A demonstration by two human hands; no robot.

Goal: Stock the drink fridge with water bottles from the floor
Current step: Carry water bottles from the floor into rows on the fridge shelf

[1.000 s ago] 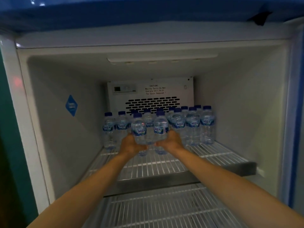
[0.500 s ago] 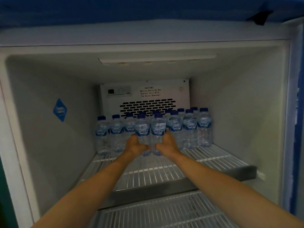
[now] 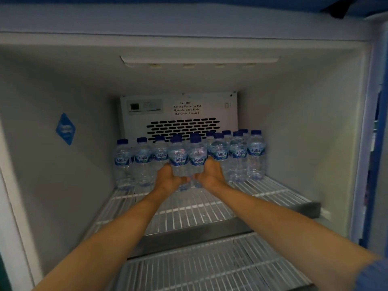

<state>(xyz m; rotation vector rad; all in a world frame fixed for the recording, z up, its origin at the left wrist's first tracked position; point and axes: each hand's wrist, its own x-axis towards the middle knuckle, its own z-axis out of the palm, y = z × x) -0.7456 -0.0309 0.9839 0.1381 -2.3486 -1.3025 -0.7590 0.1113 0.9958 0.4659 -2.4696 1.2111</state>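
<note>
The person's left hand [image 3: 168, 179] curls round the lower half of the left-hand bottle [image 3: 178, 157], and the right hand [image 3: 211, 175] curls round the lower half of the right-hand bottle [image 3: 197, 158]. The two bottles are upright and pressed side by side at the middle of the top shelf [image 3: 189, 208], just in front of the standing bottles [image 3: 238, 156] that fill the back. Whether their bases already rest on the wire cannot be told

These are small, full, capped plastic bottles, so each is probably light enough for one hand. The thin walls likely give under a hard squeeze, and the clear plastic below the label looks smooth and possibly slippery. A hold round the body at or just under the label seems safest, as the narrow base could tip on the wire

The shelf is a white wire rack with gaps between the bars, and its front half lies bare. A lower shelf [image 3: 210, 269] of the same kind sits below. The fridge [image 3: 294, 122] is dim inside, with a vent panel [image 3: 182, 127] carrying a caution notice at the back, a blue sticker [image 3: 65, 128] on the left wall and an unlit light strip [image 3: 199, 59] overhead
</note>
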